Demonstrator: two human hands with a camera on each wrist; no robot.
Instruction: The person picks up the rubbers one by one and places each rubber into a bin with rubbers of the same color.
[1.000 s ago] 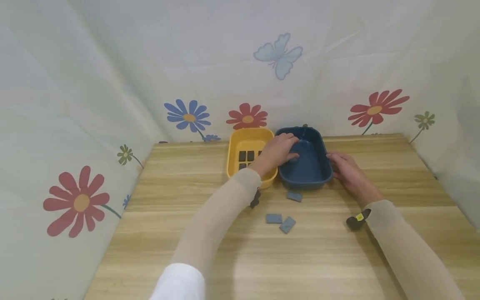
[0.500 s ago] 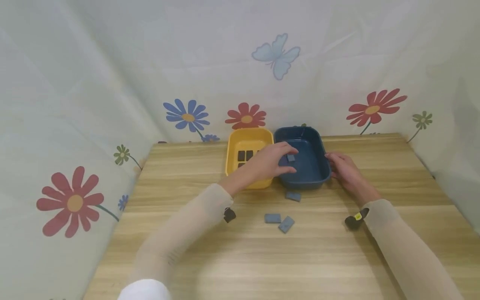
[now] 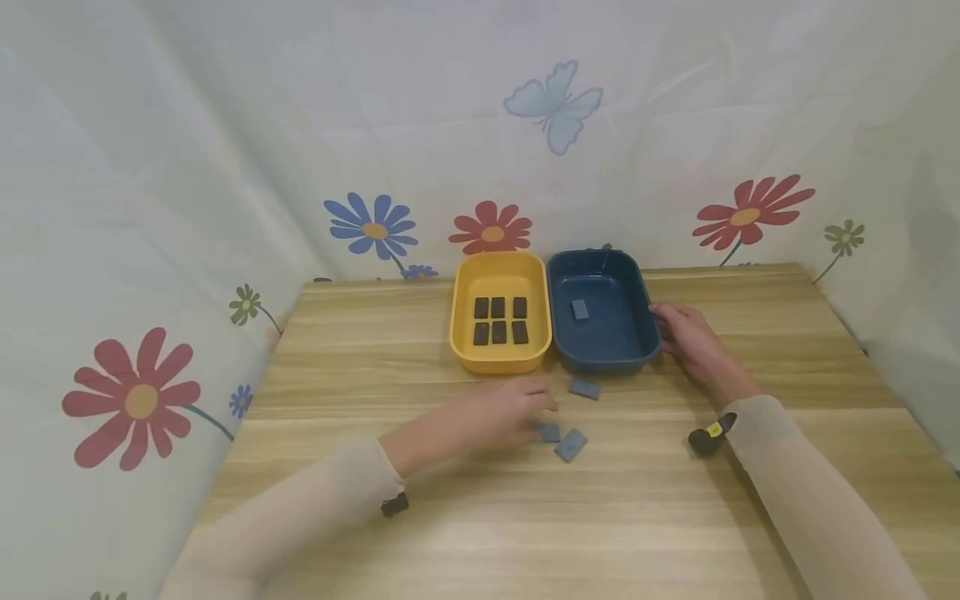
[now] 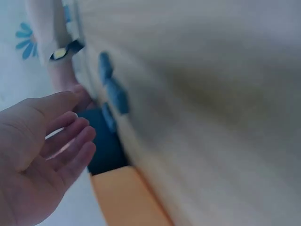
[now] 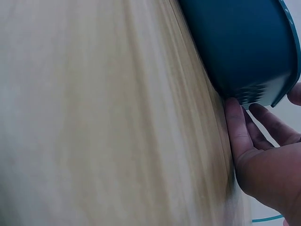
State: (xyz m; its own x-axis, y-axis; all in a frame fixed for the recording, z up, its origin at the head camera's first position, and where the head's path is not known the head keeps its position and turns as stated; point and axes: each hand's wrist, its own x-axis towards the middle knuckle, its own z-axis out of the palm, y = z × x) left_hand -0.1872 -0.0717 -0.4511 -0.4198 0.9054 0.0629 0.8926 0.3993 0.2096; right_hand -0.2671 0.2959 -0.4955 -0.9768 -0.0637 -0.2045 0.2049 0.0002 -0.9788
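Note:
My left hand, blurred and with loosely bent fingers, hovers at a grey-blue rectangular tile, partly covering it. In the left wrist view nothing lies between the thumb and fingers of this hand. Close by are a second grey-blue tile and a third tile nearer the baskets. The blue basket has one grey-blue tile inside. Extended fingers of my right hand touch its right side; the right wrist view has the fingertips against the lower wall.
A yellow basket stands against the blue one's left side, with several dark tiles in two rows. Both sit near the back edge of the wooden table. A flower-printed cloth hangs behind.
My left hand has left the blue basket, where a tile now lies uncovered, and come down toward the loose tiles in front. The right hand stays at the basket's side.

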